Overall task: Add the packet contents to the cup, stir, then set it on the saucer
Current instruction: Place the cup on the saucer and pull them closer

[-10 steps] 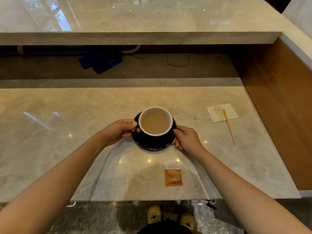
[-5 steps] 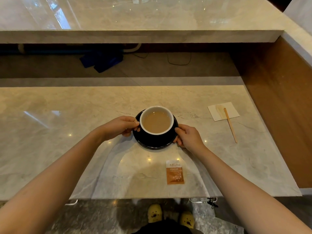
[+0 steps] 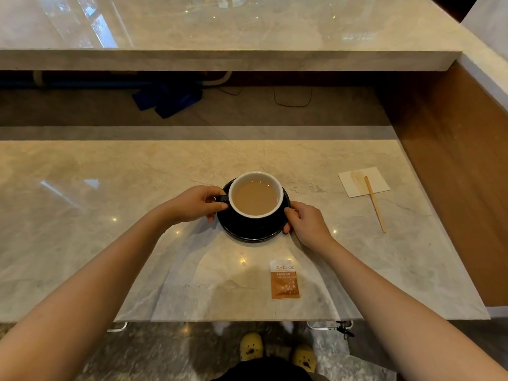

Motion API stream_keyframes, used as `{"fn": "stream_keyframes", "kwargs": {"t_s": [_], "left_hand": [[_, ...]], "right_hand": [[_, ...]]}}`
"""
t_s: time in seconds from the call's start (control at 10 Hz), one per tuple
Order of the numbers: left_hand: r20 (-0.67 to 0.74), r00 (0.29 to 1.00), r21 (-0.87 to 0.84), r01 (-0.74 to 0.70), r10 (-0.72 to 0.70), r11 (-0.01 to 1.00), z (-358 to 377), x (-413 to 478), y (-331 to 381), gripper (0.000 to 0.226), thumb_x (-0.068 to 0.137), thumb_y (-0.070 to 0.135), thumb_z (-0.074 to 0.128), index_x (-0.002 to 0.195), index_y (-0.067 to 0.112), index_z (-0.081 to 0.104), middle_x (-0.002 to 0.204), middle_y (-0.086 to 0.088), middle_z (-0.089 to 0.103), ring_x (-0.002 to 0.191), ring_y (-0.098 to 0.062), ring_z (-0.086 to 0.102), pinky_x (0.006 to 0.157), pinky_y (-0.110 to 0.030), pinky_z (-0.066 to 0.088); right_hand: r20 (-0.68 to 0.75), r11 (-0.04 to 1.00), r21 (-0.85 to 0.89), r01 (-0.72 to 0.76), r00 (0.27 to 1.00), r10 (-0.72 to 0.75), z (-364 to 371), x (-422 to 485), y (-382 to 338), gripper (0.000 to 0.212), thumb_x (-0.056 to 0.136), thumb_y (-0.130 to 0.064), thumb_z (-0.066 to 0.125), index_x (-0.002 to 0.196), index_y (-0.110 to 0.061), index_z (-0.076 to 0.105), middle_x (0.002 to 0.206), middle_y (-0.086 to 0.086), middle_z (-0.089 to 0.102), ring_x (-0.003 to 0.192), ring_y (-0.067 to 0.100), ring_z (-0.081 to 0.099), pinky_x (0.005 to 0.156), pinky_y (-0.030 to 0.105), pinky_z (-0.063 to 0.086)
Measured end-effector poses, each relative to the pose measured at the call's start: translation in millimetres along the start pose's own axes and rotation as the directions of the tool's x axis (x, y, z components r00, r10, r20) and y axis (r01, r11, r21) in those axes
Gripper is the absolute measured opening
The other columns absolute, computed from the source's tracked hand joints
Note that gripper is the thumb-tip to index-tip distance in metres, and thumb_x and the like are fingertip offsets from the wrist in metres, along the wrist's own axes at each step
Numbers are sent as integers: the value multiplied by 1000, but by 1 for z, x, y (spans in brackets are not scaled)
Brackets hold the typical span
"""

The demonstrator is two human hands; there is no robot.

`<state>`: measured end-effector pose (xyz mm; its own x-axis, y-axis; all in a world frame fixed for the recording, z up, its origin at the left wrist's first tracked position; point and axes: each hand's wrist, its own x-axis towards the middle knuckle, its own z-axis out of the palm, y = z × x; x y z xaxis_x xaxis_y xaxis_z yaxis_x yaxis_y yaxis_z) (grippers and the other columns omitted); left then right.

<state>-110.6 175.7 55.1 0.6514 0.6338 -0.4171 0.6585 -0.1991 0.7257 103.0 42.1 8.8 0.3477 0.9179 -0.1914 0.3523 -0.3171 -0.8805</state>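
A pale marble counter point(image 3: 110, 215) carries a black saucer point(image 3: 253, 233) with the cup point(image 3: 257, 198) of milky drink on it. The left hand point(image 3: 196, 203) pinches the cup's handle; the right hand point(image 3: 308, 225) grips the saucer's rim. Nearer lies an orange packet point(image 3: 284, 280).

The left hand point(image 3: 196, 203) covers most of the cup handle point(image 3: 222, 198), and the cup point(image 3: 256, 198) hides the saucer point(image 3: 254, 233) middle. Small print on the packet point(image 3: 284, 280) is unreadable. Both forearms run off the frame's lower edge.
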Motion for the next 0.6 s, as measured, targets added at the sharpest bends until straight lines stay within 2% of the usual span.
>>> {"fn": "stream_keyframes", "kwargs": {"t_s": [0.3, 0.4, 0.5, 0.6], "left_hand": [[-124, 992, -86, -7, -4, 996, 6, -1, -2, 11, 89, 12, 56, 99, 13, 61, 84, -11, 64, 61, -13, 57, 62, -23, 51], [-168, 986, -123, -11, -10, 992, 8, -2, -3, 13, 87, 10, 58, 100, 11, 61, 84, -14, 65, 58, -10, 58, 60, -21, 52], [-207, 978, -147, 5, -35, 989, 10, 0, -6, 11, 86, 10, 60, 98, 10, 61, 83, -15, 67, 61, -15, 61, 63, -26, 54], [-253, 966, -115, 25, -54, 993, 17, -3, -5, 15, 86, 11, 60, 101, 10, 59, 91, -13, 67, 68, -20, 64, 67, -33, 55]], "right_hand": [[18, 1000, -3, -24, 1000, 24, -2, 2, -2, 24, 94, -14, 42, 96, -3, 63, 56, 4, 61, 55, 12, 56, 50, 8, 40], [15, 999, 5, -31, 999, 31, -2, 1, -2, 23, 94, -15, 43, 94, -5, 63, 56, 3, 61, 54, 9, 56, 49, 8, 39], [4, 998, 35, -42, 999, 42, -4, -1, 0, 22, 94, -19, 46, 90, -6, 64, 56, 4, 61, 47, 1, 52, 48, 8, 39], [0, 998, 30, -49, 999, 49, -9, -6, 1, 27, 95, -23, 45, 82, -7, 63, 60, 6, 64, 44, 2, 49, 50, 17, 41]]}}
